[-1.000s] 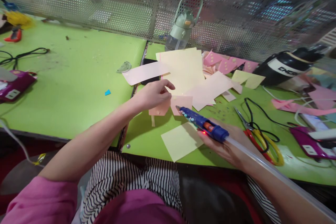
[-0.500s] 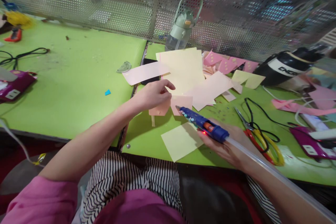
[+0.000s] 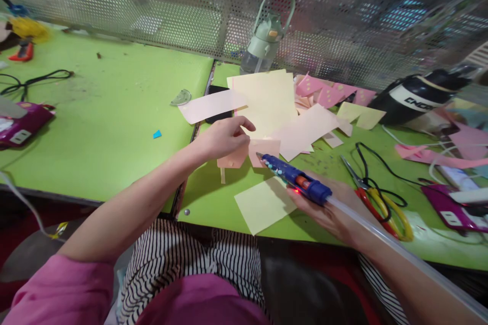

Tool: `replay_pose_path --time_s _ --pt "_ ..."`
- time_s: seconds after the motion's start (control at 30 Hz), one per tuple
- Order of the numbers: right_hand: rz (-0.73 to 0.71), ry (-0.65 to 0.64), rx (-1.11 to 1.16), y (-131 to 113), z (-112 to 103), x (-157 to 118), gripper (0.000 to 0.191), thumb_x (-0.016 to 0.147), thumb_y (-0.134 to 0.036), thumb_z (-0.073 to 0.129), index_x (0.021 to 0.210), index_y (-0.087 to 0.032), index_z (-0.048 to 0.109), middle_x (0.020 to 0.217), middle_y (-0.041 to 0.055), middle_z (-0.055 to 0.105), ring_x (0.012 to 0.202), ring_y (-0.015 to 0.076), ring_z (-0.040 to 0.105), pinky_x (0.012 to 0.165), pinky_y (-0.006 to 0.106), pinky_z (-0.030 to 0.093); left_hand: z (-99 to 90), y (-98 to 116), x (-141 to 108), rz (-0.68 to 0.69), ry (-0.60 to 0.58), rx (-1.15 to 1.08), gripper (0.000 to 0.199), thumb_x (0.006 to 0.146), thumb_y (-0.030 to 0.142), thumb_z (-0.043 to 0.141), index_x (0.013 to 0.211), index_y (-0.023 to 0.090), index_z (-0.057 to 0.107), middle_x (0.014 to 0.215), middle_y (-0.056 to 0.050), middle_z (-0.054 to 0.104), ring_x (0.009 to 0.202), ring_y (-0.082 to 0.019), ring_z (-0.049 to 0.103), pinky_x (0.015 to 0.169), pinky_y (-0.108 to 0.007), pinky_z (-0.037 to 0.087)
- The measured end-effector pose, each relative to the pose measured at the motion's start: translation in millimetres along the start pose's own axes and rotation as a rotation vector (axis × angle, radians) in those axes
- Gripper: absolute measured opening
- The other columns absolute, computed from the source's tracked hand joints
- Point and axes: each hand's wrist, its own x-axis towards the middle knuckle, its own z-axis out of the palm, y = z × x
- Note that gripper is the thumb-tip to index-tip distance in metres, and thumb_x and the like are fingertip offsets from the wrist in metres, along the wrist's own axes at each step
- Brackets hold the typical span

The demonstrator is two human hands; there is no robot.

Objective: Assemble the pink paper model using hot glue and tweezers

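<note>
My right hand point(image 3: 324, 208) is wrapped round a blue glue gun point(image 3: 293, 175). A long translucent glue stick point(image 3: 366, 228) runs from its back end along my forearm, and a red light glows on its side. Its nozzle points left, over a small pink paper piece point(image 3: 263, 151). My left hand point(image 3: 227, 137) rests over another pink piece point(image 3: 233, 158), its index finger and thumb apart; the other fingers are mostly hidden. A narrow pale strip point(image 3: 223, 176) sticks out below that piece. Nearer me lies a pale yellow sheet point(image 3: 261, 205).
Behind my hands lie large cream sheets point(image 3: 267, 94), pale pink paper point(image 3: 308, 129), a dark phone point(image 3: 219, 112) partly covered, and a bottle point(image 3: 261, 45). Scissors point(image 3: 375, 203) and a black cord point(image 3: 396, 168) are at the right, near a black bottle point(image 3: 412, 96). A perforated metal screen point(image 3: 152, 5) stands behind.
</note>
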Motion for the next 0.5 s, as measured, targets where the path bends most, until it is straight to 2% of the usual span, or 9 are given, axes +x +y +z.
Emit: replay_pose_path --time_s 0.5 --pt "-0.009 -0.014 0.037 0.2 -0.2 1.0 0.032 0.086 -0.051 0.044 0.082 -0.023 0.060 0.062 0.0033 0.062 0.052 0.0193 0.059 0.046 0.030 0.041 -0.8 0.6 -0.8 -0.013 -0.007 0.004 0.033 0.081 0.020 0.050 0.112 0.018 0.061 0.082 -0.002 0.066 0.070 -0.013 0.056 0.064 -0.027 0.040"
